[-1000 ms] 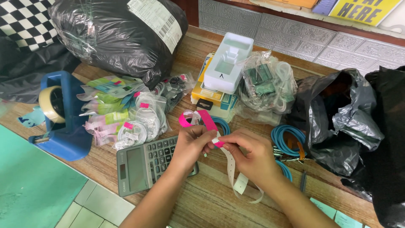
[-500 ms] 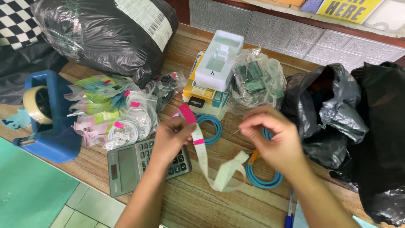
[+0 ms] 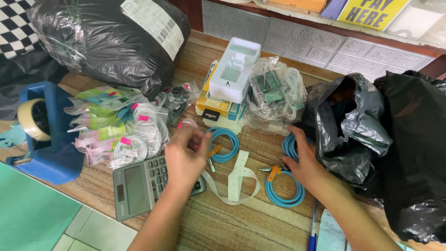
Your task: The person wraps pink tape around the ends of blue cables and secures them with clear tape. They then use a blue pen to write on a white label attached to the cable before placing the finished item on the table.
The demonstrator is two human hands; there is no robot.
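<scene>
My left hand (image 3: 185,158) hovers over the top edge of a grey calculator (image 3: 139,186), its fingers curled on the pink-tipped end of a white paper label strip (image 3: 237,179). The rest of the strip lies looped on the wooden table. My right hand (image 3: 304,162) rests with its fingers spread on a coiled blue cable (image 3: 290,146), beside a black plastic bag (image 3: 353,125). A second blue cable coil (image 3: 282,195) with an orange tie lies just below that hand. A third coil (image 3: 226,144) lies between my hands.
A blue tape dispenser (image 3: 46,144) stands at the left next to a pile of clear cable packets (image 3: 121,132). A large black sack (image 3: 107,42) fills the back left. A white tray (image 3: 234,69) sits on yellow boxes, beside a clear bag (image 3: 276,93). A pen (image 3: 313,232) lies near the front.
My right hand has let go of the label strip and moved right onto the blue cable. The strip has dropped onto the table, still held at one end by my left hand.
</scene>
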